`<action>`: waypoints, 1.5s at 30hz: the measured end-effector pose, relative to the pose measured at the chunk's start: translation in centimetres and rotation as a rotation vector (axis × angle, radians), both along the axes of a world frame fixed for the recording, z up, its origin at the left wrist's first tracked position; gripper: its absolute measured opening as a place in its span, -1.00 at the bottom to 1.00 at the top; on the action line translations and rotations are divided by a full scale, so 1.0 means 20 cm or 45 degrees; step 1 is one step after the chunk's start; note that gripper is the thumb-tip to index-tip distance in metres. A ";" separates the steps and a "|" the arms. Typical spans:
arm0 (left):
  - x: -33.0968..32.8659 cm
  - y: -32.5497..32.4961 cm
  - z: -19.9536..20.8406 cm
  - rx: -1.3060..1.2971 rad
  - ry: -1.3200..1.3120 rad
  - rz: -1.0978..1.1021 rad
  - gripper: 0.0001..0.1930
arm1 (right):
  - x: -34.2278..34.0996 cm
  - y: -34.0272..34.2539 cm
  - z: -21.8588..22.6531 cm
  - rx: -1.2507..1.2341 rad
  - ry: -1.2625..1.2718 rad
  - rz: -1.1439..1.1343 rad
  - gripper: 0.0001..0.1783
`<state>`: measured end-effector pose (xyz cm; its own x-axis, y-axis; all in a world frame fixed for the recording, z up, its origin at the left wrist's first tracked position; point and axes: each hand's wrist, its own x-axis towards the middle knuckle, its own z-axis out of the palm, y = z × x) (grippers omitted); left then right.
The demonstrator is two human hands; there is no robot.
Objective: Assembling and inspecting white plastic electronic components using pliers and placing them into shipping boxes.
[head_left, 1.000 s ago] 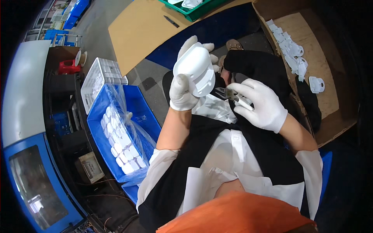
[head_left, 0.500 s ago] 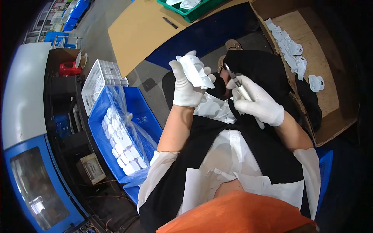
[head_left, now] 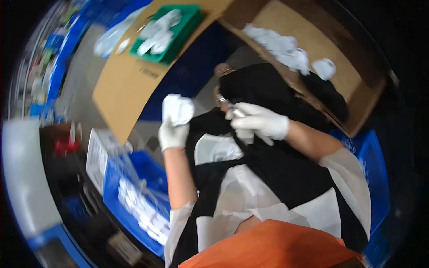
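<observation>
My left hand point(head_left: 174, 134), in a white glove, grips a white plastic part point(head_left: 178, 109) from below and holds it up near the tan tabletop. The part's broad face shows, but blur hides its details. Closer to my lap on the right, my gloved right hand point(head_left: 263, 123) is closed round a slim white-handled tool with a metal tip point(head_left: 223, 100). That tip points up and to the left, apart from the part. Another white piece point(head_left: 216, 148) lies on my dark apron, its kind unclear.
Ahead stands a tan table point(head_left: 117, 96) with a green tray point(head_left: 190, 29) of white parts. A cardboard box point(head_left: 353, 96) at right holds several white parts. At left are a blue crate point(head_left: 149, 163) with bagged white parts, a white basket point(head_left: 96, 156) and a machine point(head_left: 29, 178).
The view has swung, bringing more of the table and green tray into sight. My left hand has shifted left with the white part, which has turned. The right hand still holds the tool.
</observation>
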<state>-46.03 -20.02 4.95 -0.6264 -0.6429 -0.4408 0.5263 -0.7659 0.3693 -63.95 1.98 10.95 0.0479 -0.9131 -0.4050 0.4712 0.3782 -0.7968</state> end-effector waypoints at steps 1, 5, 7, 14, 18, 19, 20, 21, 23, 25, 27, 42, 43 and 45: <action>0.06 -0.09 -0.06 0.123 -0.019 0.108 -0.62 | -0.01 -0.01 -0.05 -0.001 -0.003 -0.007 -0.66; 0.09 -0.45 -0.24 0.056 -0.414 0.323 -0.65 | -0.12 0.04 -0.13 0.039 -0.032 -0.347 -0.68; 0.31 -0.82 -0.46 -0.037 -0.397 0.368 -0.65 | -0.18 0.07 -0.07 0.122 -0.124 -0.516 -0.70; -0.08 -0.90 -0.21 0.018 -0.396 0.506 -0.58 | -0.40 0.23 -0.22 0.208 -0.202 -0.966 -0.67; 0.22 -0.80 -0.86 -0.209 0.603 -0.680 -0.74 | -0.69 0.19 -0.28 0.254 0.006 -1.136 -0.72; 0.12 -0.60 -0.84 -0.009 -0.048 -0.485 -0.75 | -0.78 0.25 -0.26 0.364 0.097 -1.276 -0.73; 0.02 -0.43 -0.74 0.162 -0.701 -0.274 -0.76 | -0.95 0.32 -0.40 0.438 0.459 -1.409 -0.75; 0.00 -0.39 -0.70 -0.013 -0.803 -0.246 -0.71 | -1.09 0.45 -0.52 0.350 0.406 -1.415 -0.73; 0.00 -0.37 -0.69 -0.262 -0.848 -0.213 -0.61 | -1.32 0.57 -0.65 0.711 1.191 -1.302 -0.66; 0.00 -0.37 -0.73 -0.224 -0.864 -0.303 -0.62 | -1.51 0.71 -0.79 1.032 1.745 -0.965 -0.66; 0.01 -0.38 -0.75 -0.222 -0.893 -0.302 -0.62 | -1.53 0.77 -0.82 0.942 1.415 -1.137 -0.64; -0.25 0.12 -0.38 -1.283 -0.899 -0.651 -0.27 | -0.87 0.36 -0.15 -0.042 -0.025 -1.145 -0.56; -0.30 0.22 -0.27 -1.420 -0.793 -0.583 -0.21 | -0.75 0.30 -0.13 -0.141 -0.208 -1.027 -0.57; -0.39 0.37 -0.08 -1.605 -0.482 -0.356 -0.08 | -0.49 0.14 -0.05 -0.255 -0.498 -0.783 -0.56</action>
<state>-53.77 -12.66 3.25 -0.7744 -0.6071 0.1782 0.1187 0.1372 0.9834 -73.79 4.73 9.90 -0.3882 -0.8758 -0.2867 0.8129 -0.1789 -0.5542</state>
